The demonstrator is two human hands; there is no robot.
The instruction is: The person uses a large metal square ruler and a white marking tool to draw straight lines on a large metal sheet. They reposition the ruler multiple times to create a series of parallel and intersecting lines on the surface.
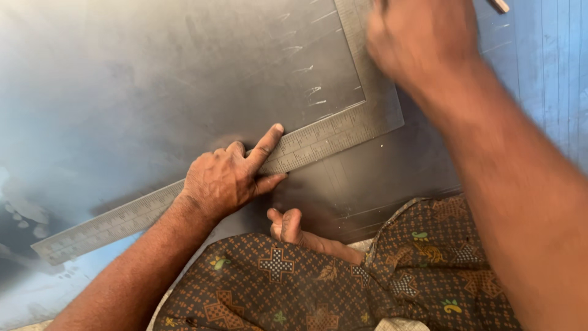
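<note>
Steel square (294, 153) lies flat on grey metal sheet (153, 79). Left hand (229, 178) presses its long arm, fingers spread, pinning it. Right hand (422, 43) at the short arm, blurred; grip unclear.

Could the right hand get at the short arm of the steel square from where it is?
Probably yes: the right hand, blurred, already lies over the short arm of the steel square on the metal sheet, nothing between. The left hand presses the long arm.
</note>
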